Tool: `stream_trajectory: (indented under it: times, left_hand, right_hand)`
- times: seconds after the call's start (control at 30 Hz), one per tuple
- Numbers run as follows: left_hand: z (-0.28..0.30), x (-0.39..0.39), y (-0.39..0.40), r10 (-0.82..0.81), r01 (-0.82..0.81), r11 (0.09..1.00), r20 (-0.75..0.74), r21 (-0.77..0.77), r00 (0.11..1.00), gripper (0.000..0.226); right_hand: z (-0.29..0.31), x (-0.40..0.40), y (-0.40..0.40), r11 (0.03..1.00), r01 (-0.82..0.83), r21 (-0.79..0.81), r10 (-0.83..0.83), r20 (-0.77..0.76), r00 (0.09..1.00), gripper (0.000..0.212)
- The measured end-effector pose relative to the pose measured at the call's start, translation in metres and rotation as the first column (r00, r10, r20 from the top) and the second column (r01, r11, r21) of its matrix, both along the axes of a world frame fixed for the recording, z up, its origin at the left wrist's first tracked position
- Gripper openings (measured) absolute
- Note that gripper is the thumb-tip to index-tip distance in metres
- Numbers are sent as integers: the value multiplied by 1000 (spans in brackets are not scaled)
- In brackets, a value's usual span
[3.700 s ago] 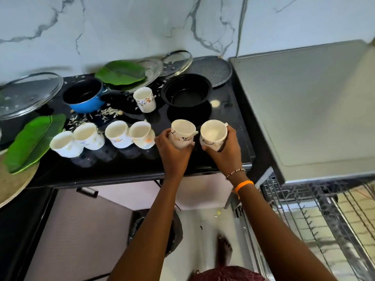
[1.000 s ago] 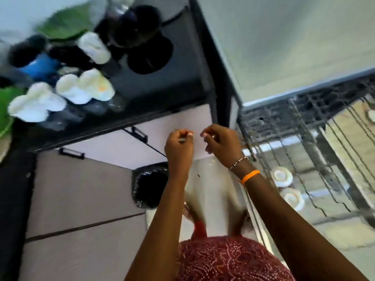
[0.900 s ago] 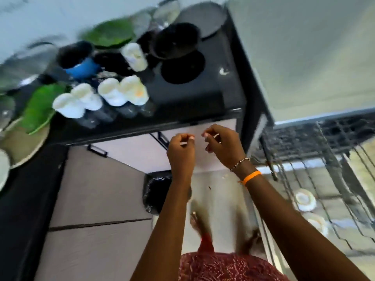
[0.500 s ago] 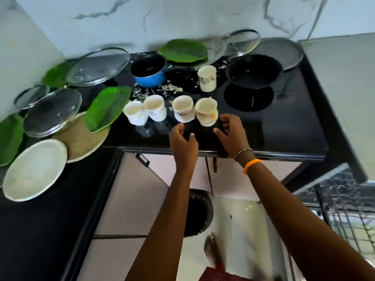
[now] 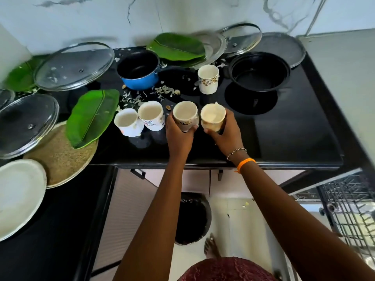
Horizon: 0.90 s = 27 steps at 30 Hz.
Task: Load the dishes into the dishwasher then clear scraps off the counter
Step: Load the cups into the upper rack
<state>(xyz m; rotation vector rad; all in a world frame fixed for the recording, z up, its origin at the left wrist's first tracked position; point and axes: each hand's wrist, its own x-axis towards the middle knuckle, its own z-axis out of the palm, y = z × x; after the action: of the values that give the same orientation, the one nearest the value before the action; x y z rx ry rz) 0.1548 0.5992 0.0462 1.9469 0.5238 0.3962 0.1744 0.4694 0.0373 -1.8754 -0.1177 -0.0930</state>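
My left hand point(image 5: 178, 133) holds one white cup point(image 5: 185, 116) and my right hand point(image 5: 225, 134) holds the cream cup point(image 5: 213, 120) just beside it, both near the front of the black counter point(image 5: 294, 134), right of two more cups point(image 5: 140, 119).

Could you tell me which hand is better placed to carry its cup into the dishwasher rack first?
Right hand: it grips a cup on the side nearest the rack.
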Motion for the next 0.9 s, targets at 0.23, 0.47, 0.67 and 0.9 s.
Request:
stream_trajectory:
  times: [0.23, 0.47, 0.67, 0.9]
  left_hand:
    - [-1, 9, -5, 16, -14, 999, 67, -28, 998, 76]
    - [6, -19, -66, -169, 150, 984, 210, 100, 963, 73]
    - [13, -49, -166, -486, 457, 874, 254, 166, 837, 69]
    - [7, -103, -304, -832, 788, 554, 197, 270, 518, 70]
  right_hand:
    - [6, -7, -14, 999, 39, 30, -40, 49, 998, 69]
    - [12, -48, -82, 979, 196, 54, -202, 153, 967, 69]
    - [-1, -106, -178, 879, 477, 21, -468, 238, 851, 67]
    - [-27, -194, -308, 695, 719, 7, -709, 168, 685, 61]
